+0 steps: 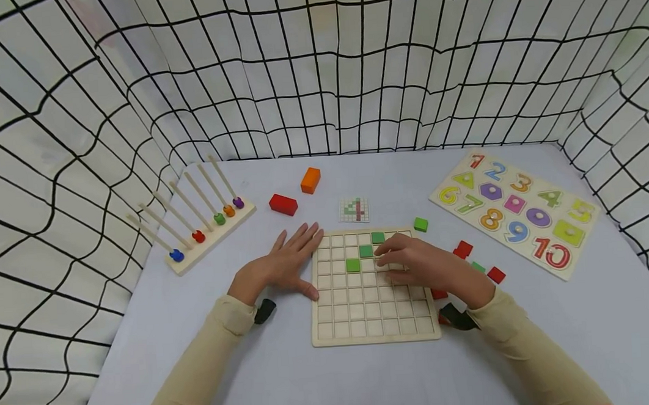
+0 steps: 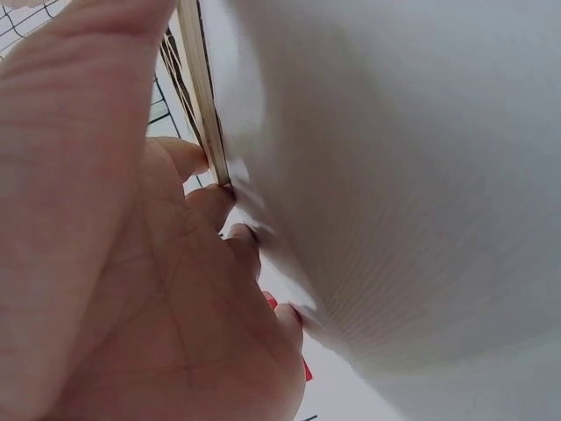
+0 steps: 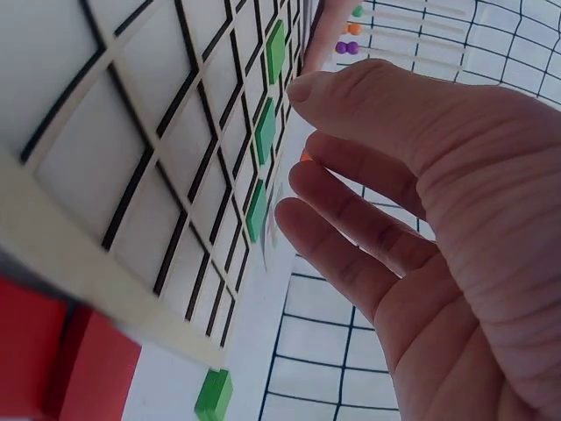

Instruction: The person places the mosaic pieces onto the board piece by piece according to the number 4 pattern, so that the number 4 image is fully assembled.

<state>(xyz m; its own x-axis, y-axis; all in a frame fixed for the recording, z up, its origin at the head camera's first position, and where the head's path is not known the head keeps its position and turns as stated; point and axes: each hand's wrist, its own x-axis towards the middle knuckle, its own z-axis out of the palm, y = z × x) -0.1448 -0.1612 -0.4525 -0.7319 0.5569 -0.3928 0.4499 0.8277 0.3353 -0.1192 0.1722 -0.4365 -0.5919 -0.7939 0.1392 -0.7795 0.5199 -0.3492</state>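
Note:
A wooden grid board (image 1: 342,330) lies on the white table with three green tiles (image 1: 353,265) set in a diagonal. The left hand (image 1: 289,265) rests flat beside the board's left edge, fingers spread; in the left wrist view its fingertips meet the board's edge (image 2: 203,96). Over the board's upper right part hovers the right hand (image 1: 427,264), fingers loosely bent, nothing between them. From the right wrist view, the right hand (image 3: 351,149) is apart from the green tiles (image 3: 265,132). Behind the board lies a small pattern card (image 1: 353,209).
Red tiles (image 1: 496,275) and a green block (image 1: 421,224) lie right of the board, some partly under the right arm. A number puzzle (image 1: 514,211) stands back right, a peg stand (image 1: 211,239) back left. Red (image 1: 283,204) and orange blocks (image 1: 310,180) lie behind the left hand.

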